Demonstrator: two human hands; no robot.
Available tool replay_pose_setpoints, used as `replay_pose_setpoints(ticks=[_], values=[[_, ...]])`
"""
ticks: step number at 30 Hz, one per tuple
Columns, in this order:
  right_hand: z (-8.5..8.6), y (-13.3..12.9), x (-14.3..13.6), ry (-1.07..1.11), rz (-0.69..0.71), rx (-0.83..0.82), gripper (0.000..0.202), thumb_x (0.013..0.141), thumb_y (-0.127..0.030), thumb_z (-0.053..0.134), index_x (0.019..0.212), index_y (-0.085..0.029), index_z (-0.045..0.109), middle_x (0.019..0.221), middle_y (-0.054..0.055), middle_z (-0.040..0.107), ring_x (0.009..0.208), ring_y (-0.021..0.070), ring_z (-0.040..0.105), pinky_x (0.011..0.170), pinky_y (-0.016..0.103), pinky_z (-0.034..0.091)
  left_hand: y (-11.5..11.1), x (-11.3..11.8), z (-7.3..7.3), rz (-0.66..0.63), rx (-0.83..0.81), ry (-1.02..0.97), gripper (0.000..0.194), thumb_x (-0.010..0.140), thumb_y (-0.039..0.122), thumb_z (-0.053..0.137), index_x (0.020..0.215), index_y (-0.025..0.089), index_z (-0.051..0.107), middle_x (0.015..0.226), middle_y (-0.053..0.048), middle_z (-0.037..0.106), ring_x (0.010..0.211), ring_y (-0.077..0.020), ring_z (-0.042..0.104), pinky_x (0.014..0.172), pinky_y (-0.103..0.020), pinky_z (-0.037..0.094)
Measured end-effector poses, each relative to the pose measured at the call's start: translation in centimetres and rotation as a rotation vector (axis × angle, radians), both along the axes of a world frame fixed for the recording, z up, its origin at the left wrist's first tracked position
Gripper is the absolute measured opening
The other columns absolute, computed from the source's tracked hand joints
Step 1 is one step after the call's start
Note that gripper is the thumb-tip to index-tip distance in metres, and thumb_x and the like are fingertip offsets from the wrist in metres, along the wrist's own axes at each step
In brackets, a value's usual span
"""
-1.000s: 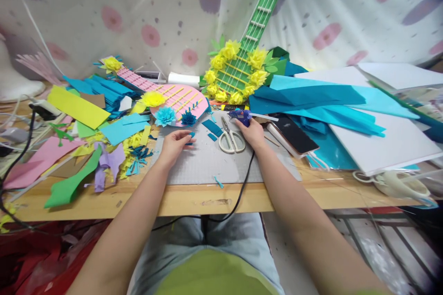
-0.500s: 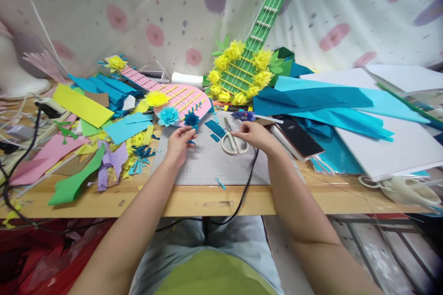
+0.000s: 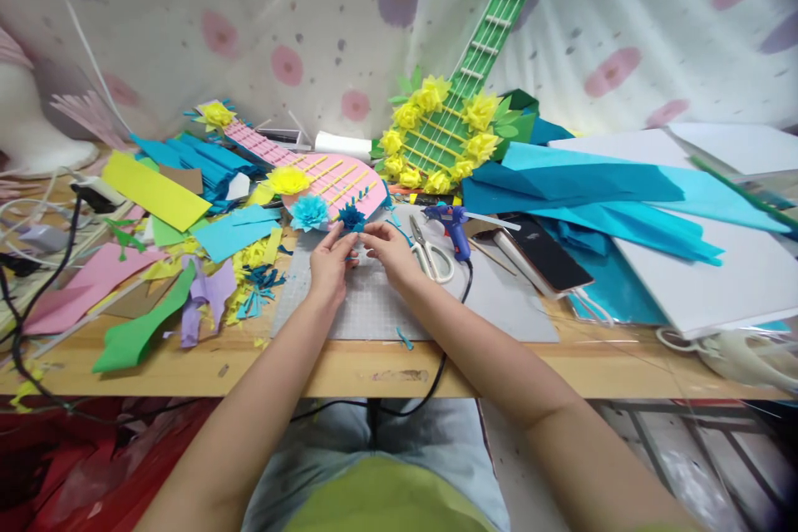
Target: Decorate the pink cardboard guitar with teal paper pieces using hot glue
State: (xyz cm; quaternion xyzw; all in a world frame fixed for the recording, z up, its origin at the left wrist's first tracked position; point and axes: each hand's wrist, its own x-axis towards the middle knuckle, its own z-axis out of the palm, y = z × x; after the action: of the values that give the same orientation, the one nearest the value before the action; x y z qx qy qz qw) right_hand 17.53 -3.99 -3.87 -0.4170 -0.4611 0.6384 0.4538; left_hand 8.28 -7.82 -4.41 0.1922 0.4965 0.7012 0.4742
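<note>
Fingertips of my left hand [image 3: 330, 264] pinch the base of a dark blue paper flower [image 3: 351, 218] over the grey cutting mat [image 3: 367, 316]. From the other side, my right hand [image 3: 391, 251] closes its fingers on the same base, where a bit of dark blue paper shows. A light blue paper flower [image 3: 308, 212] lies just left of it, at the edge of the pink paper guitar [image 3: 340, 179] with its yellow strips. White-handled scissors [image 3: 440, 262] rest right of my right hand, partly behind it. Beside them lies a blue glue gun [image 3: 458, 233] with a clear stick.
A green paper guitar [image 3: 492, 41] with yellow flowers leans against the curtain. Paper scraps [image 3: 246, 266] and a yellow sheet [image 3: 155, 189] cover the left side. Blue crepe paper [image 3: 579, 183], a phone [image 3: 554, 253] and white boards [image 3: 716, 283] lie right. A black cord [image 3: 440, 370] crosses the table edge.
My right hand has moved left from the scissors and glue gun to meet my left hand at the dark blue flower. The glue gun now shows its handle fully.
</note>
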Motion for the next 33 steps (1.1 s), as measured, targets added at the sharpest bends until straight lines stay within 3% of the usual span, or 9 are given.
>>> replay_pose_setpoints(ticks=[3, 7, 11, 17, 26, 33], values=[[-0.1, 0.2, 0.3, 0.010, -0.023, 0.013, 0.020, 0.057, -0.027, 0.067, 0.071, -0.020, 0.054, 0.066, -0.007, 0.054, 0.063, 0.0077, 0.050, 0.059, 0.022, 0.040, -0.1, -0.1, 0.1, -0.023, 0.019, 0.057, 0.050, 0.060, 0.021, 0.075, 0.108, 0.014, 0.063, 0.078, -0.001, 0.067, 0.050, -0.0048, 0.052, 0.042, -0.017, 0.040], [0.2, 0.6, 1.4, -0.022, 0.080, -0.010, 0.019, 0.057, -0.026, 0.068, 0.068, -0.019, 0.055, 0.065, -0.006, 0.056, 0.064, 0.0083, 0.053, 0.062, 0.023, 0.041, -0.1, -0.3, 0.2, -0.038, 0.054, 0.155, 0.055, 0.056, 0.024, 0.076, 0.108, 0.015, 0.060, 0.084, -0.003, 0.068, 0.054, -0.0066, 0.055, 0.039, -0.016, 0.036], [0.2, 0.9, 2.3, -0.063, 0.167, -0.041, 0.016, 0.056, -0.022, 0.066, 0.067, -0.019, 0.055, 0.062, -0.006, 0.057, 0.063, 0.0091, 0.056, 0.061, 0.023, 0.041, -0.1, -0.4, 0.3, -0.071, 0.054, 0.231, 0.060, 0.052, 0.023, 0.076, 0.107, 0.015, 0.054, 0.074, 0.000, 0.066, 0.051, -0.0066, 0.052, 0.037, -0.015, 0.031], [0.3, 0.8, 2.5, -0.093, 0.221, 0.022, 0.011, 0.057, -0.016, 0.062, 0.065, -0.019, 0.055, 0.056, -0.006, 0.055, 0.053, 0.0066, 0.048, 0.056, 0.022, 0.039, -0.2, -0.1, 0.3, -0.106, 0.013, 0.231, 0.061, 0.048, 0.023, 0.076, 0.103, 0.017, 0.051, 0.066, 0.004, 0.061, 0.047, -0.0056, 0.048, 0.037, -0.015, 0.027], [-0.6, -0.2, 0.9, 0.092, 0.017, -0.026, 0.031, 0.059, -0.019, 0.070, 0.080, -0.021, 0.047, 0.064, -0.007, 0.059, 0.060, 0.0089, 0.059, 0.064, 0.025, 0.047, 0.0, 0.2, 0.1, 0.002, 0.033, 0.120, 0.058, 0.048, 0.024, 0.079, 0.096, 0.016, 0.047, 0.065, 0.006, 0.062, 0.040, -0.0033, 0.042, 0.037, -0.017, 0.024], [-1.3, -0.3, 0.5, 0.128, 0.063, -0.043, 0.026, 0.062, -0.029, 0.073, 0.075, -0.019, 0.053, 0.065, -0.004, 0.062, 0.064, 0.0093, 0.060, 0.070, 0.026, 0.050, 0.1, 0.3, -0.1, 0.023, 0.068, 0.140, 0.056, 0.050, 0.024, 0.079, 0.095, 0.016, 0.047, 0.065, 0.004, 0.065, 0.038, -0.0030, 0.042, 0.037, -0.017, 0.028]])
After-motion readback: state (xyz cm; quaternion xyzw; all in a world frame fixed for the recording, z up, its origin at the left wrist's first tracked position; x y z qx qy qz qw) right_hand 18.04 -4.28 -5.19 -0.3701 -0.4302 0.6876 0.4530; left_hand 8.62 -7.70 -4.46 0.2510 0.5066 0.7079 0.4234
